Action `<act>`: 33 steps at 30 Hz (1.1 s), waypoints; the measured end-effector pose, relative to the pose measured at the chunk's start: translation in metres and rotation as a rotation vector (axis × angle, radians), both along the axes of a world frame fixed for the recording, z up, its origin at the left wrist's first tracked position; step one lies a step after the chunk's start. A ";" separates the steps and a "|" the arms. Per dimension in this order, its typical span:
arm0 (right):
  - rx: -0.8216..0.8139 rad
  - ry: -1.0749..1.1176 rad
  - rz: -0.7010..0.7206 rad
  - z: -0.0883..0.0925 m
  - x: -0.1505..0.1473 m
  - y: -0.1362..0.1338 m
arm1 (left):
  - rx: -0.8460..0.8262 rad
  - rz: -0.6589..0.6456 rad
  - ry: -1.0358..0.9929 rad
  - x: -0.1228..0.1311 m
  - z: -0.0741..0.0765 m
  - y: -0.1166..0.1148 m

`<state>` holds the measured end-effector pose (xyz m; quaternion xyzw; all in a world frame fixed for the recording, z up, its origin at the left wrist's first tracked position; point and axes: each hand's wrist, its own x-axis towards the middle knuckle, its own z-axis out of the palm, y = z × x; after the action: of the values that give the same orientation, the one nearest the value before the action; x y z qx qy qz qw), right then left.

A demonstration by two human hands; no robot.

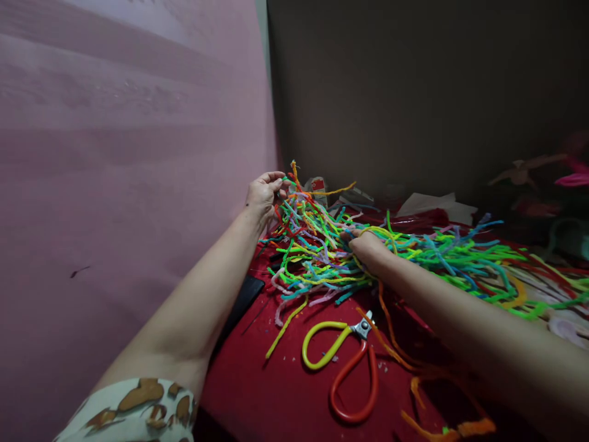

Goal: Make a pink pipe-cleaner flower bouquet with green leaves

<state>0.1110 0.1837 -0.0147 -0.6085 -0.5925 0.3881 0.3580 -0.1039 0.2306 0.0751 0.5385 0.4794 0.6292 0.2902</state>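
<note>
A large tangled heap of pipe cleaners [317, 245], in green, yellow, blue, red, lilac and orange, lies across the red-covered table. At its far left end, my left hand [265, 195] pinches the tips of several strands between thumb and fingers. My right hand [367, 247] is sunk into the middle of the heap, its fingers curled around a bunch and partly hidden by the strands. Below the heap rests a pair of scissors [363, 328] with one yellow and one red handle, blades pointing away from me. Loose orange pipe cleaners [391, 347] trail beside it, under my right forearm.
A pink wall [138, 184] rises close along my left side. The red tabletop [276, 393] carries small scraps near the scissors. Behind the heap are crumpled white papers [437, 205] and a small red-and-white box [318, 187]. A dark flat object [248, 298] lies beside my left forearm.
</note>
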 end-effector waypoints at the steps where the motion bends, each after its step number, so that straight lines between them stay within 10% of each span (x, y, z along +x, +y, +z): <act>1: -0.003 0.012 0.003 -0.001 0.000 0.000 | 0.002 0.021 0.056 -0.002 -0.001 0.000; 7: 0.007 0.053 -0.012 -0.003 0.000 0.000 | 0.021 0.139 0.555 -0.005 -0.016 -0.004; 12: 0.006 0.051 -0.023 -0.004 -0.001 0.002 | 0.002 -0.098 1.225 0.006 -0.032 -0.012; 21: 0.013 -0.036 0.044 -0.003 0.000 0.003 | -0.007 -0.082 0.950 0.009 -0.057 -0.004; 29: 0.013 -0.117 0.070 -0.006 -0.009 0.007 | 0.184 0.286 0.174 -0.043 0.046 -0.003; 33: 0.032 -0.002 0.108 0.005 -0.008 0.005 | 0.569 0.292 -0.084 -0.018 0.081 -0.037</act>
<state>0.1031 0.1882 -0.0094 -0.5701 -0.6310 0.3967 0.3457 -0.1222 0.1938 0.1559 0.4970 0.3440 0.7948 0.0540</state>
